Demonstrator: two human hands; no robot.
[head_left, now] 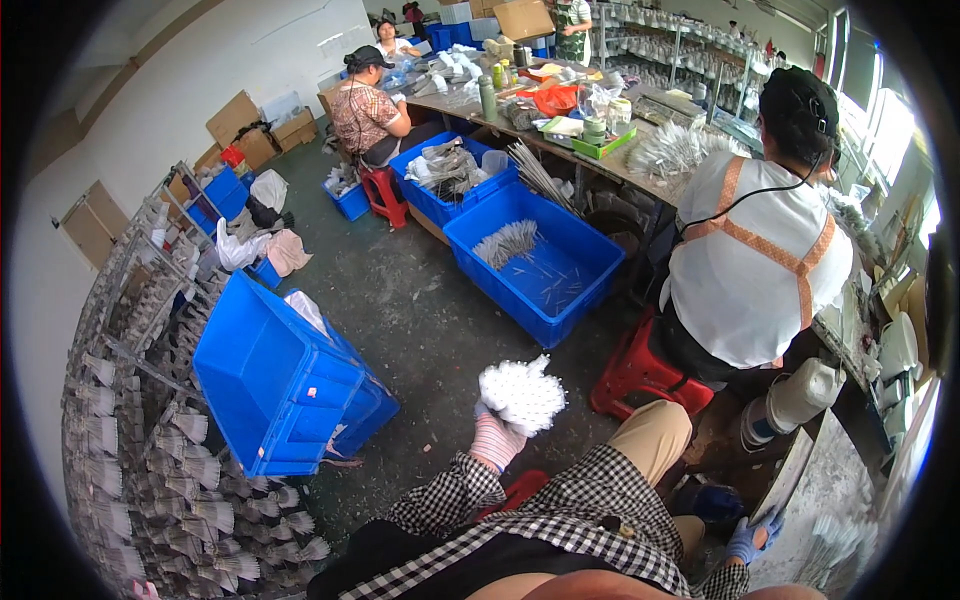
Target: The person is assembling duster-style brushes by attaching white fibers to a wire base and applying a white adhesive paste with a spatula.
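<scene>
My left hand (497,440), in a striped white and reddish glove, is closed around a bundle of thin white-tipped sticks (523,396). The tips face up, and the bundle is in the air above the dark floor. Down at the lower right, my right hand (752,538) in a blue glove rests at the edge of a grey worktable (800,500); its fingers look apart, with nothing visible in them. Beside that hand, loose thin pale sticks (835,545) lie on the tabletop.
A large blue bin (575,310) with similar sticks stands ahead. Tilted blue bins (260,370) are at left, beside a rack (190,480) full of bristly bundles. A co-worker (760,260) sits on a red stool (645,370) at right. Others work around a long table (640,160).
</scene>
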